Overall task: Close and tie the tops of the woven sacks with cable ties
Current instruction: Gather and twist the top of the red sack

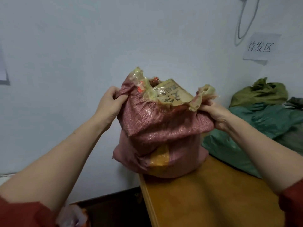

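Observation:
A pink woven sack stands upright at the far left corner of a wooden table. Its mouth is open, with a yellowish plastic liner and a brown box with printed characters showing inside. My left hand pinches the left edge of the sack's top. My right hand grips the right edge, where the liner sticks out. The top fabric is folded outward over the sack's body. No cable tie is visible.
Green woven sacks, one of them bunched shut at the top, lie on the right side of the table. A white wall stands close behind, with a paper sign and a hanging cable. Dark floor lies left of the table.

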